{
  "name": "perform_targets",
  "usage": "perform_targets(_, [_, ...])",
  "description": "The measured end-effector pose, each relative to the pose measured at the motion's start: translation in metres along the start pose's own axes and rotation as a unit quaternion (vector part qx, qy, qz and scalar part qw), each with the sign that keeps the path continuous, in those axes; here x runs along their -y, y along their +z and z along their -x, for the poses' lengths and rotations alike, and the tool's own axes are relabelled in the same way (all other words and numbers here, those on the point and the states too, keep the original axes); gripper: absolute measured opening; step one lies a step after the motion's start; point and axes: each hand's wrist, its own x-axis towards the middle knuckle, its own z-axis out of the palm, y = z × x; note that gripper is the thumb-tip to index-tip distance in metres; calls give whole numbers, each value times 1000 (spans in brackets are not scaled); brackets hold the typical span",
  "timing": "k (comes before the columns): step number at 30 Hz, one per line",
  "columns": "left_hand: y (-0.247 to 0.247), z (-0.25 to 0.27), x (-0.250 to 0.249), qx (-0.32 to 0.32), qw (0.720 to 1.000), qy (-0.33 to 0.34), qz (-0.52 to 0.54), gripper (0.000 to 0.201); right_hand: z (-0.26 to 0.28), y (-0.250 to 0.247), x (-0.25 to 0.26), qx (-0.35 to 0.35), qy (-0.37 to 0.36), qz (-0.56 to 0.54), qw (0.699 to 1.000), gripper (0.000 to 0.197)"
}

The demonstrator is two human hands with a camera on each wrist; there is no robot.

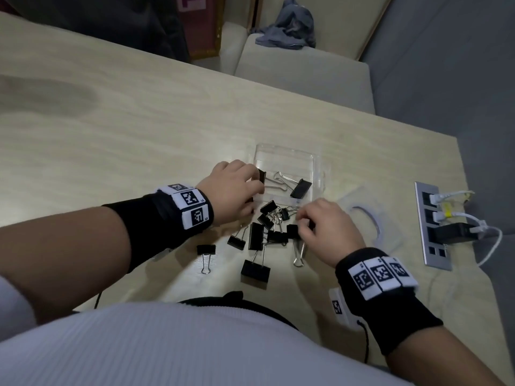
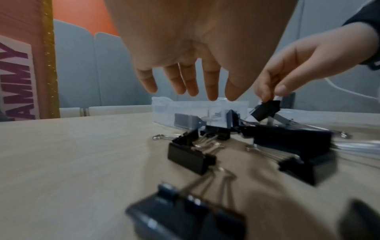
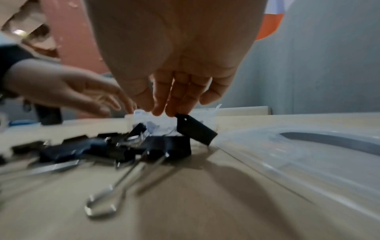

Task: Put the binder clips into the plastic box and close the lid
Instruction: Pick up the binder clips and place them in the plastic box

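A clear plastic box (image 1: 287,151) stands open on the wooden table, with two black binder clips (image 1: 301,188) lying inside. In front of it several more clips (image 1: 255,235) lie in a loose pile. My left hand (image 1: 255,185) hovers at the box's left edge; the left wrist view shows its fingers (image 2: 211,91) straight and holding nothing above the box (image 2: 185,105). My right hand (image 1: 302,221) pinches a small black clip (image 3: 195,129) at the right side of the pile, lifted and tilted just above the table. The clear lid (image 1: 390,227) lies flat to the right.
A metal socket panel (image 1: 433,227) with white cables and a black plug is set in the table near its right edge. One clip (image 1: 206,250) lies apart at the left, a large one (image 1: 255,271) near my body. A sofa with grey cloth (image 1: 289,26) stands beyond.
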Motion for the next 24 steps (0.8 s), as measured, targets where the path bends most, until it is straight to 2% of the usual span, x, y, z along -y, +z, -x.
perform_targets(3, [4,17,-7,-17,996,77,-36,31,15,15,1,82,10,88,993,40])
perform_targets(6, [14,29,-17,29,987,150,-59,36,23,26,5,82,30,102,991,42])
perform_targets(8, [18,32,-23,67,982,168,-63,37,25,29,7,71,39,111,990,39])
perform_targets(11, [17,32,-26,110,981,148,-58,36,27,29,7,54,46,125,990,37])
perform_targets(14, [15,32,-27,119,982,133,-66,40,29,24,7,24,59,101,993,35])
perform_targets(19, [16,32,-31,150,984,77,-53,41,28,13,8,-12,107,-23,994,36])
perform_targets(24, [6,33,-32,142,987,69,-30,43,9,-4,8,-97,188,-138,968,35])
